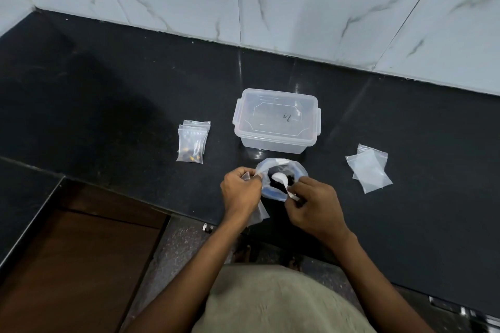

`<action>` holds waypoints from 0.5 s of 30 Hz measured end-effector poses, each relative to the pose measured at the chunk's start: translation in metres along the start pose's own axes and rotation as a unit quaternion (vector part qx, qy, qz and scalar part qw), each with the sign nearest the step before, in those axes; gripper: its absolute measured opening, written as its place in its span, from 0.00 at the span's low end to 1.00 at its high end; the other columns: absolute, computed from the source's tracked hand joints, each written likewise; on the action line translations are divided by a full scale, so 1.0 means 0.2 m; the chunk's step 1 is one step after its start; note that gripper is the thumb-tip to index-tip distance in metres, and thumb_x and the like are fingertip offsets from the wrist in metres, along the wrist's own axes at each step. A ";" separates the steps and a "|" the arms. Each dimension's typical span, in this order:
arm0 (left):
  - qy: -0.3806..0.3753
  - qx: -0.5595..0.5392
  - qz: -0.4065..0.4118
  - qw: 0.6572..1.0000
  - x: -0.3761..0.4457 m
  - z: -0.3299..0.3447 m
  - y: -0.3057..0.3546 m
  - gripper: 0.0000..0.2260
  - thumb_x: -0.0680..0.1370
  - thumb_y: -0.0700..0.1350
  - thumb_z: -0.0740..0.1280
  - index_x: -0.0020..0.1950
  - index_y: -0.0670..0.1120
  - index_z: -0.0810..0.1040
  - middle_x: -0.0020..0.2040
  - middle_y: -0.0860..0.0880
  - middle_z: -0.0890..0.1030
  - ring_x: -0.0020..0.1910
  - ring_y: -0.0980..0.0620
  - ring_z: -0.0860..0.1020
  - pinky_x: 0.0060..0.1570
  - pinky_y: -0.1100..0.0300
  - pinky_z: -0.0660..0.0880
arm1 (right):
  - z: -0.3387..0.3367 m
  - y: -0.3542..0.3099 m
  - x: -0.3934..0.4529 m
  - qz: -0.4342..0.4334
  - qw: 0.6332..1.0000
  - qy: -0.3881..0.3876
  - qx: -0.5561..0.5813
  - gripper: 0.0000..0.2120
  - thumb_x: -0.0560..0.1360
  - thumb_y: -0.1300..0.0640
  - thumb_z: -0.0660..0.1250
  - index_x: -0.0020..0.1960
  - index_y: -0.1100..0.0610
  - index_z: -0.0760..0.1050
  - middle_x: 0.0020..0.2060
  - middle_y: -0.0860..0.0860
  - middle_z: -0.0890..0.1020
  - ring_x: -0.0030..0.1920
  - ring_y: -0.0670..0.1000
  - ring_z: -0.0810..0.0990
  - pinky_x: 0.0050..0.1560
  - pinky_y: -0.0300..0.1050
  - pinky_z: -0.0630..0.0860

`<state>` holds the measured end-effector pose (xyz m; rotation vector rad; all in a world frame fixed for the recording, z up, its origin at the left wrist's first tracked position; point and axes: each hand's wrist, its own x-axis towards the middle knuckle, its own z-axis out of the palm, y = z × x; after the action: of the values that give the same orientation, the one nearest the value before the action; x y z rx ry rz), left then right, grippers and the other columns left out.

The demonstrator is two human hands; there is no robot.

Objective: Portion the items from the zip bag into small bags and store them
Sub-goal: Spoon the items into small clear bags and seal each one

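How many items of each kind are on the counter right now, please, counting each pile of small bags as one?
Zip bag, open, held at its rim by the left hand: 1
White spoon, in the right hand: 1
Lidded clear container: 1
Pile of filled small bags: 1
Pile of empty small bags: 1
Total: 5

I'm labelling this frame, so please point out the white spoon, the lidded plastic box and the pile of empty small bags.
white spoon (278,178): head view, on its bowl.
lidded plastic box (276,119): head view, on the middle of its lid.
pile of empty small bags (370,170): head view, on the top bag's face.
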<state>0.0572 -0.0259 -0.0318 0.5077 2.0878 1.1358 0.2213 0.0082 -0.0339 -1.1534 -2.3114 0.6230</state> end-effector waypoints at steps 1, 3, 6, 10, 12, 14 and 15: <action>-0.001 0.000 0.000 1.000 0.00 0.00 -0.01 0.02 0.74 0.44 0.75 0.41 0.47 0.85 0.38 0.51 0.84 0.38 0.54 0.81 0.37 0.63 0.74 | -0.01 -0.01 0.00 -0.011 1.000 0.008 0.014 0.04 0.68 0.63 0.70 0.34 0.59 0.79 0.30 0.48 0.75 0.27 0.50 0.71 0.27 0.48 0.71; -0.016 -0.013 0.003 1.000 0.00 0.00 -0.01 0.02 0.74 0.42 0.74 0.41 0.47 0.85 0.38 0.51 0.84 0.37 0.54 0.80 0.36 0.62 0.75 | -0.01 -0.02 0.00 -0.025 0.999 0.002 0.024 0.03 0.68 0.63 0.70 0.35 0.59 0.80 0.30 0.49 0.76 0.28 0.50 0.71 0.28 0.48 0.71; -0.067 -0.060 0.010 0.996 0.01 0.00 -0.01 0.07 0.73 0.36 0.72 0.38 0.47 0.85 0.36 0.51 0.84 0.36 0.54 0.80 0.38 0.58 0.77 | 0.01 0.01 0.02 0.009 1.000 -0.029 -0.007 0.03 0.67 0.61 0.69 0.34 0.58 0.79 0.30 0.48 0.76 0.28 0.51 0.72 0.29 0.51 0.73; -0.074 -0.059 -0.001 0.996 0.01 -0.01 -0.03 0.09 0.74 0.37 0.69 0.37 0.47 0.84 0.35 0.49 0.84 0.36 0.53 0.80 0.38 0.56 0.77 | -0.01 0.01 0.00 0.016 1.000 -0.007 -0.014 0.04 0.66 0.62 0.70 0.33 0.59 0.78 0.29 0.48 0.73 0.27 0.49 0.70 0.27 0.47 0.71; -0.065 -0.050 -0.003 0.997 0.01 -0.02 -0.02 0.08 0.75 0.38 0.69 0.38 0.46 0.84 0.37 0.47 0.85 0.36 0.53 0.80 0.37 0.56 0.78 | -0.03 0.00 -0.01 0.011 1.000 0.016 -0.017 0.05 0.66 0.63 0.70 0.32 0.59 0.77 0.28 0.48 0.72 0.27 0.49 0.69 0.26 0.44 0.69; -0.059 -0.042 -0.003 0.997 0.00 -0.01 -0.01 0.07 0.74 0.38 0.70 0.39 0.46 0.85 0.38 0.47 0.85 0.36 0.53 0.81 0.37 0.57 0.78 | -0.03 0.01 -0.01 0.025 0.999 0.018 -0.040 0.05 0.65 0.62 0.70 0.31 0.59 0.76 0.28 0.49 0.73 0.26 0.51 0.69 0.25 0.45 0.68; -0.056 -0.035 -0.004 0.998 0.00 -0.01 -0.01 0.06 0.75 0.38 0.70 0.40 0.46 0.85 0.38 0.47 0.85 0.37 0.53 0.81 0.37 0.59 0.78 | -0.02 0.01 -0.01 0.036 0.998 0.011 -0.052 0.05 0.64 0.62 0.70 0.31 0.59 0.76 0.27 0.50 0.73 0.25 0.52 0.70 0.25 0.46 0.69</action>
<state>0.0556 -0.0290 -0.0323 0.5184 1.9448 1.1454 0.2259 0.0081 -0.0329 -1.2894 -2.3163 0.5169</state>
